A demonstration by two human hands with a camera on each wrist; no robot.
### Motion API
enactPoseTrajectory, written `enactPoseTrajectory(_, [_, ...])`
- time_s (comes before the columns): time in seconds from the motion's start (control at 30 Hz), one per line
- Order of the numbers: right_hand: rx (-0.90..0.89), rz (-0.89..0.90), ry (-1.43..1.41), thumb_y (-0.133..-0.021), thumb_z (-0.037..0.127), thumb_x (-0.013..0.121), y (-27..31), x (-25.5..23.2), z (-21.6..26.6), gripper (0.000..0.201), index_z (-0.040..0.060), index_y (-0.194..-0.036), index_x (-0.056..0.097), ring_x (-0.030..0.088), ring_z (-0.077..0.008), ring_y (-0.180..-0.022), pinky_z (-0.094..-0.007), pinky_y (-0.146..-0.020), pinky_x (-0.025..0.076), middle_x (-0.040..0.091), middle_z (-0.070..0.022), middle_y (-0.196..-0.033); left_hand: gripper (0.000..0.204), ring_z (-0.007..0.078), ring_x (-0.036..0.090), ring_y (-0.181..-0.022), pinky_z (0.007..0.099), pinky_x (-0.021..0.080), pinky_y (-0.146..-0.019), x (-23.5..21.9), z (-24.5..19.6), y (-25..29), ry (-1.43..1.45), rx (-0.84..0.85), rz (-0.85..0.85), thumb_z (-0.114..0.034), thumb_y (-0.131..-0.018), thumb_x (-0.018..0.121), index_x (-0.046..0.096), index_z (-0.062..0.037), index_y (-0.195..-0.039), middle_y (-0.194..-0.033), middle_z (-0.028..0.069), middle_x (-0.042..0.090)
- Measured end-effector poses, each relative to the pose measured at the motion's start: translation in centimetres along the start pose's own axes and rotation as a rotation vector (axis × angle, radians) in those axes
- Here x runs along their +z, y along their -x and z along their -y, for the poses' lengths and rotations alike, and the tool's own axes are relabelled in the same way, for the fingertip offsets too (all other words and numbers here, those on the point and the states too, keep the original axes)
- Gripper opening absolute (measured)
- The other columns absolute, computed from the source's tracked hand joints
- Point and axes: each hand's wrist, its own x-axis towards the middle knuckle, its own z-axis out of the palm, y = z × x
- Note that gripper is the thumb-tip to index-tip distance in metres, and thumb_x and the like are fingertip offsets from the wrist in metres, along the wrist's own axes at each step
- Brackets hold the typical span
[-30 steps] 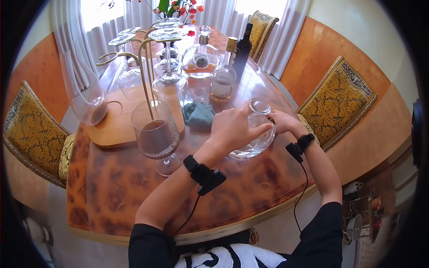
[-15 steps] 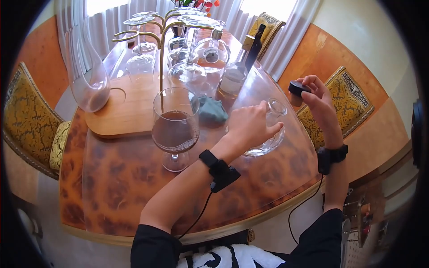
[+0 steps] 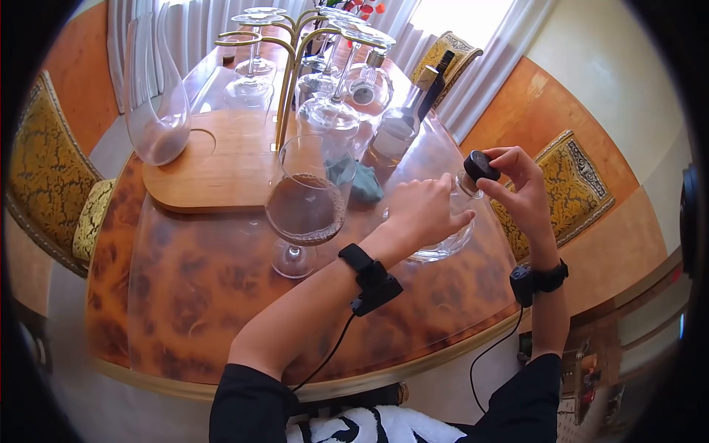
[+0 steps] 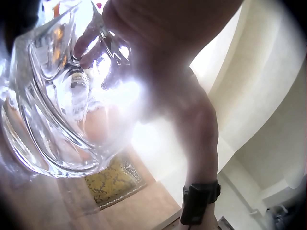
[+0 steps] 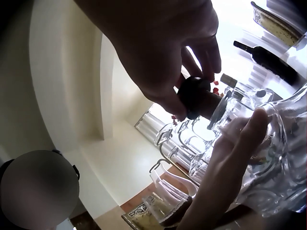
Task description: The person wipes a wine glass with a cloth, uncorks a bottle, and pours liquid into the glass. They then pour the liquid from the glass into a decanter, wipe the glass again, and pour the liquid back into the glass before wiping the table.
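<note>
My left hand grips a clear, thick-walled glass decanter around its neck and shoulder, keeping it upright on the table. Between the thumb and fingers of my right hand is a stopper with a round black top. Its cork end sits right at the decanter's mouth in the right wrist view. Bright glare washes out part of the decanter in the left wrist view. A large stemmed glass of dark reddish-brown liquid stands left of my left hand.
A wooden board bears a brass rack of upside-down glasses and a tall curved decanter. A green cloth lies beyond my left hand. Farther back are a gold-capped bottle and a dark wine bottle.
My right hand rose from beside the decanter with the stopper, then came left and down to the decanter's mouth. My left hand has stayed on the decanter. The head view has shifted.
</note>
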Motion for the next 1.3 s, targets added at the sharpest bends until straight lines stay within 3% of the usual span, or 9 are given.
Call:
enactPoseTrajectory(0.2, [-0.093,0.033,0.422,-0.079,0.015,0.084,-0.1,0.3,2.0,0.031,0.0007,-0.096,0.063,0.066,-0.0241,-0.108,-0.0373,-0.098,0.048,0.069,-0.0143,-0.110,0.066,0.0357,0.073,-0.084,0.0464,0.056,-0.076,-0.1,0.0,0.0,0.017,-0.004,-0.005,-0.062,-0.085,0.066,0.065,0.0006,-0.105,-0.088,0.0191,0.073])
enactPoseTrajectory(0.37, [-0.474,-0.107,0.780,-0.089,0.017,0.075,1.2,1.4,1.6,0.022,-0.0004,-0.098,0.065,0.066,-0.0334,-0.108,-0.0407,-0.098,0.048,0.072,-0.0168,-0.109,0.066,0.0348,0.073,-0.085,0.0454,0.056,-0.076,-0.2,0.0,0.0,0.011,-0.009,0.008,-0.062,-0.085,0.066,0.064,0.0007,-0.105,-0.089,0.0188,0.073])
enactPoseTrajectory(0.5, [-0.294,-0.296,0.512,-0.101,0.014,0.060,1.7,2.4,-0.7,0.018,-0.0019,-0.095,0.066,0.066,-0.0290,-0.108,-0.0388,-0.096,0.049,0.072,-0.0150,-0.110,0.065,0.0338,0.073,-0.084,0.0440,0.056,-0.076,-0.5,-0.2,0.0,0.007,-0.025,0.039,-0.061,-0.085,0.066,0.064,0.0006,-0.105,-0.089,0.0182,0.073])
enactPoseTrajectory(0.73, [-0.280,-0.518,0.481,-0.104,0.015,0.053,2.7,4.7,-2.3,0.023,-0.0026,-0.098,0.066,0.066,-0.0273,-0.106,-0.0377,-0.094,0.050,0.072,-0.0141,-0.107,0.063,0.0330,0.074,-0.080,0.0427,0.056,-0.072,-0.2,0.1,0.1,0.053,0.004,-0.004,-0.057,-0.083,0.068,0.065,0.0012,-0.105,-0.086,0.0177,0.074])
enactPoseTrajectory(0.93, [-0.421,-0.363,0.902,-0.108,0.021,0.045,2.6,4.3,-0.5,0.034,-0.0036,-0.100,0.067,0.066,-0.0281,-0.105,-0.0381,-0.094,0.050,0.071,-0.0157,-0.111,0.063,0.0335,0.073,-0.081,0.0425,0.057,-0.072,-0.1,0.2,0.0,0.048,-0.006,-0.007,-0.057,-0.082,0.068,0.066,0.0021,-0.105,-0.086,0.0188,0.074])
enactPoseTrajectory(1.07, [-0.438,-0.371,0.853,-0.104,0.017,0.053,1.1,4.0,0.0,0.024,-0.0023,-0.096,0.066,0.065,-0.0311,-0.089,-0.0388,-0.079,0.050,0.070,-0.0149,-0.098,0.063,0.0343,0.073,-0.081,0.0435,0.057,-0.072,0.2,0.4,-0.2,0.018,-0.003,-0.019,-0.057,-0.082,0.068,0.066,0.0019,-0.105,-0.085,0.0191,0.073])
enactPoseTrajectory(1.17, [-0.273,-0.250,0.759,-0.106,0.028,0.052,-0.8,2.5,0.9,0.038,-0.0042,-0.091,0.065,0.054,-0.0240,-0.067,-0.0381,-0.061,0.040,0.064,-0.0106,-0.078,0.066,0.0365,0.073,-0.081,0.0448,0.057,-0.072,0.1,0.1,-0.3,0.024,-0.039,-0.004,-0.059,-0.082,0.068,0.065,0.0018,-0.106,-0.084,0.0197,0.072])
enactPoseTrajectory(1.23, [-0.066,-0.102,0.675,-0.107,0.039,0.046,-3.6,0.5,1.8,0.051,-0.0044,-0.090,0.066,0.058,-0.0244,-0.068,-0.0373,-0.063,0.044,0.065,-0.0124,-0.077,0.061,0.0342,0.073,-0.080,0.0435,0.057,-0.072,0.1,-0.1,-0.2,-0.015,-0.037,-0.009,-0.057,-0.081,0.069,0.066,0.0001,-0.103,-0.083,0.0183,0.073])
enactPoseTrajectory(1.3, [-0.227,0.106,0.495,-0.106,0.052,0.041,-7.8,0.0,0.1,0.064,-0.0044,-0.092,0.067,0.065,-0.0235,-0.075,-0.0352,-0.069,0.050,0.068,-0.0140,-0.081,0.056,0.0319,0.073,-0.078,0.0421,0.057,-0.072,0.2,-0.4,-0.1,-0.057,-0.027,0.000,-0.054,-0.080,0.071,0.067,-0.0017,-0.101,-0.082,0.0168,0.073])
